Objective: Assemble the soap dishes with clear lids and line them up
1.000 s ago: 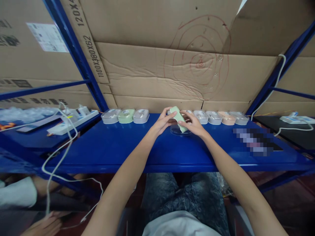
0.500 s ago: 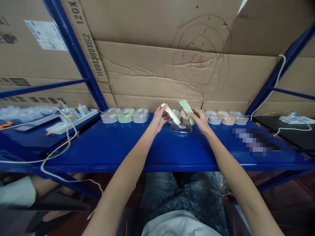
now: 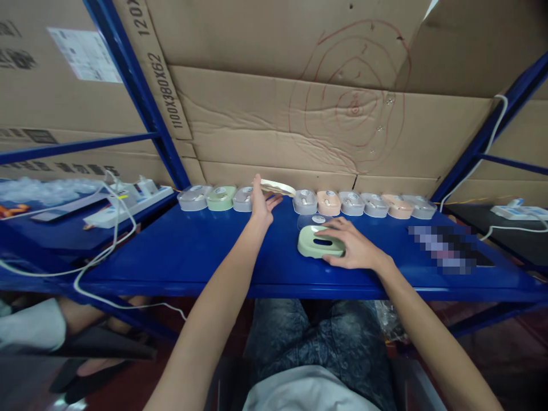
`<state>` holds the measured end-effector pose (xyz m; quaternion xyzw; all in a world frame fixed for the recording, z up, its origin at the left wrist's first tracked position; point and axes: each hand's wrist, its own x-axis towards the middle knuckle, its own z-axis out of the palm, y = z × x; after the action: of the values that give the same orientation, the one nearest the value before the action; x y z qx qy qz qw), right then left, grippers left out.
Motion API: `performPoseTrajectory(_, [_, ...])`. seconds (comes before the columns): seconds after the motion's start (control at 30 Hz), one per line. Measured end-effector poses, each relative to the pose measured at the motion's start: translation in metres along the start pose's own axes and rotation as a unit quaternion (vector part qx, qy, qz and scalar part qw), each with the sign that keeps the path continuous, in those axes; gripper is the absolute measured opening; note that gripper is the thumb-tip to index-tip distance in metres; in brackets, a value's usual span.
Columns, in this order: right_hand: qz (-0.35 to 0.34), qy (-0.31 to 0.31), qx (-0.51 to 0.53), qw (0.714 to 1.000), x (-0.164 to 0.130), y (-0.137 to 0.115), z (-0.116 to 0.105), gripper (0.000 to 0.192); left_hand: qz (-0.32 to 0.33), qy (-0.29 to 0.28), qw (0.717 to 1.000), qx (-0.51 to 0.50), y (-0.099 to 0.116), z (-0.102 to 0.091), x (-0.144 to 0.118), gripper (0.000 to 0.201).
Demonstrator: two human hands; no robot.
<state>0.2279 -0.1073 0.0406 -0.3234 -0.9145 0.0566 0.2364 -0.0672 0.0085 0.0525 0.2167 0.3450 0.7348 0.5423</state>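
My left hand [image 3: 262,206] holds a thin cream-coloured oval piece [image 3: 279,187] up over the back of the shelf, seen nearly edge-on. Its thumb points up and the fingers reach under the piece. On the blue shelf surface, my right hand [image 3: 353,242] grips the right end of a light green oval shell [image 3: 309,242] with a dark slot in its middle. Just behind the shell lies a clear plastic lid [image 3: 305,221] with a round label, partly hidden by the shell and my right fingers.
Several small boxes with clear lids, among them a grey one [image 3: 194,197], a green one [image 3: 221,197] and a peach one [image 3: 329,202], line the cardboard wall [image 3: 240,125]. A power strip [image 3: 128,205] with white cables is at left. A blurred-out flat object [image 3: 449,248] lies at right.
My right hand has lowered the green shell onto the shelf, nearer to me, in front of the clear lid. My left hand has moved left with the cream piece, now turned nearly level.
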Motion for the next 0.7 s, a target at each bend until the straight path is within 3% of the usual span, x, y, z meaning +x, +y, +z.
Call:
performPoseTrajectory(0.13, [-0.011,-0.011,-0.03,0.999,-0.004,-0.005,0.012,0.059,-0.008,-0.006,1.0,0.005,-0.002,0.0,-0.001,0.066])
performPoseTrajectory(0.37, [-0.002,-0.014,-0.042,0.999,-0.004,-0.002,0.015,0.057,-0.013,-0.035,0.999,0.012,-0.004,0.003,-0.003,0.052])
performPoseTrajectory(0.7, [0.003,0.007,-0.026,1.0,-0.004,-0.002,0.018,0.069,-0.021,-0.121,0.992,0.009,-0.005,0.013,-0.016,0.033])
